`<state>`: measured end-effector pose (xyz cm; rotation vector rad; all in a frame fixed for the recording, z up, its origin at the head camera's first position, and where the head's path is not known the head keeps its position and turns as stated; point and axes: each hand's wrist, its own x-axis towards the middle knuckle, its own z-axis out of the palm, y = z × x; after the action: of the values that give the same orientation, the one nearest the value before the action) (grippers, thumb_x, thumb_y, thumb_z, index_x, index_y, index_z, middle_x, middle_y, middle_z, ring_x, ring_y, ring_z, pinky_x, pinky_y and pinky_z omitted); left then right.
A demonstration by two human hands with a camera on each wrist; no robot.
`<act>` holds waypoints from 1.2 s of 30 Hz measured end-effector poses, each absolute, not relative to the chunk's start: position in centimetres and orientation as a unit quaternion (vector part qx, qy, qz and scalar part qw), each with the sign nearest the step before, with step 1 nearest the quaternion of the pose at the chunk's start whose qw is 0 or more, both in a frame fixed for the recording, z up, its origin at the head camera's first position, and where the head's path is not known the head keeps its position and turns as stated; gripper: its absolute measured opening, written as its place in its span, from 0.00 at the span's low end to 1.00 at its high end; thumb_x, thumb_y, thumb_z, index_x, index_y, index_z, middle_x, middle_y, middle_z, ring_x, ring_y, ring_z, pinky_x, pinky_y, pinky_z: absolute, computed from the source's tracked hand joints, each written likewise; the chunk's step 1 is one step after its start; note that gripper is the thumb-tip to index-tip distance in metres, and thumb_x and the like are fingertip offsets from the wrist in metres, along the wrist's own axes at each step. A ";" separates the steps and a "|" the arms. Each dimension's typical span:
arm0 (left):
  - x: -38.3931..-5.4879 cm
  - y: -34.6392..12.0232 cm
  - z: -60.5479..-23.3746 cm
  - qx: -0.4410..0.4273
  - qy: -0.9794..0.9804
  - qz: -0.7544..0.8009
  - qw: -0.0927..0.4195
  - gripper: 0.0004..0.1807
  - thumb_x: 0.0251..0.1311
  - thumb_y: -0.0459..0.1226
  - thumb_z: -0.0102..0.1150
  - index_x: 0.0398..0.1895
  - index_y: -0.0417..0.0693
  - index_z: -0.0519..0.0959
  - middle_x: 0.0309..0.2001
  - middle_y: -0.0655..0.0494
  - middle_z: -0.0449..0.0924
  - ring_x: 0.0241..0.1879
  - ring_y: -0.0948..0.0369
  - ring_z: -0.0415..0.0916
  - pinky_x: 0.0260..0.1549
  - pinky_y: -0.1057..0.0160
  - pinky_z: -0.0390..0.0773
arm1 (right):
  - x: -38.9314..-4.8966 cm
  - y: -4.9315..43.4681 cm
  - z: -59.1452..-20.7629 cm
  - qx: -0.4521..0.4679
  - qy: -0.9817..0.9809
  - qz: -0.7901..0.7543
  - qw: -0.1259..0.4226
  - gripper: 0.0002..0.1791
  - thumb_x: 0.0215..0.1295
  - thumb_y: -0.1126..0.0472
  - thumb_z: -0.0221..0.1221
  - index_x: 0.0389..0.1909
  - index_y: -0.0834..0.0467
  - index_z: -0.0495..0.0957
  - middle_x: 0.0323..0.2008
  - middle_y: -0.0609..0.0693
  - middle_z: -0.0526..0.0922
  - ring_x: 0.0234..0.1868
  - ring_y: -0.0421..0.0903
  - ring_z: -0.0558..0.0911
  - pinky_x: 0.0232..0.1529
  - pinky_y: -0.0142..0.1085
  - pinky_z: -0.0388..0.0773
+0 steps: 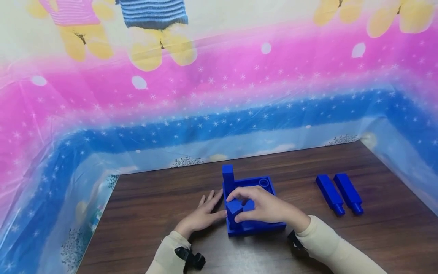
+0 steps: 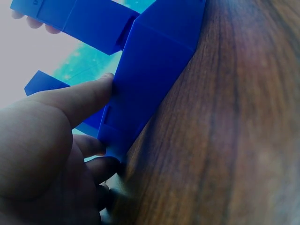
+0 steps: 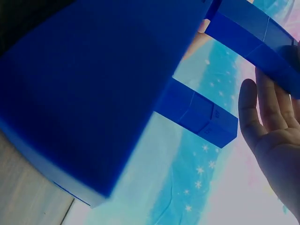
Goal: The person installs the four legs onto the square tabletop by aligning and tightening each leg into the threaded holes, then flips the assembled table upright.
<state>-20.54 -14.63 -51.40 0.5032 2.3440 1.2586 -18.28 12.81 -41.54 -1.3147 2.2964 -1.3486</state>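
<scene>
A blue square tray (image 1: 256, 228) with a raised rim lies on the table, a round socket (image 1: 264, 183) showing in its far right corner. One square blue post (image 1: 228, 177) stands upright at the far left corner. At the near left corner is a second blue post (image 1: 234, 207), which my right hand (image 1: 265, 205) grips near its top between thumb and fingers. My left hand (image 1: 202, 217) lies low beside the tray with fingers spread, the thumb tip against the tray's side wall (image 2: 150, 70) in the left wrist view.
Two more blue posts, a left one (image 1: 329, 194) and a right one (image 1: 348, 193), lie side by side to the right, their round pegs towards me. A patterned cloth (image 1: 219, 121) hangs along the back and sides of the brown wooden table (image 1: 154, 198).
</scene>
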 end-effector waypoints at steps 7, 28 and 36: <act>-20.7 -14.6 -51.4 0.181 0.841 0.459 0.223 0.58 0.60 0.74 0.59 0.87 0.64 0.49 0.86 0.57 0.41 0.82 0.48 0.15 0.73 0.27 0.25 | -18.3 12.5 -41.9 -0.438 0.773 -0.456 0.052 0.23 0.65 0.57 0.75 0.58 0.55 0.80 0.49 0.45 0.88 0.49 0.40 0.85 0.53 0.40 0.84; -20.4 -14.4 -50.9 0.171 0.850 0.451 0.214 0.58 0.59 0.75 0.58 0.87 0.63 0.50 0.86 0.50 0.35 0.81 0.43 0.14 0.72 0.24 0.28 | -19.3 13.7 -42.0 -0.455 0.730 -0.488 0.150 0.41 0.67 0.60 0.73 0.78 0.58 0.66 0.74 0.57 0.73 0.72 0.51 0.74 0.70 0.52 0.73; -20.2 -14.5 -50.8 0.171 0.851 0.448 0.216 0.58 0.61 0.75 0.58 0.87 0.63 0.50 0.86 0.50 0.35 0.81 0.42 0.14 0.71 0.23 0.28 | -19.5 13.7 -42.2 -0.453 0.728 -0.484 0.175 0.39 0.70 0.60 0.70 0.78 0.60 0.66 0.74 0.61 0.72 0.73 0.55 0.73 0.71 0.58 0.71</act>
<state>-20.21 -14.49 -50.80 0.4740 2.3575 1.2406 -19.50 13.72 -42.18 -1.2822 2.0635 -1.3703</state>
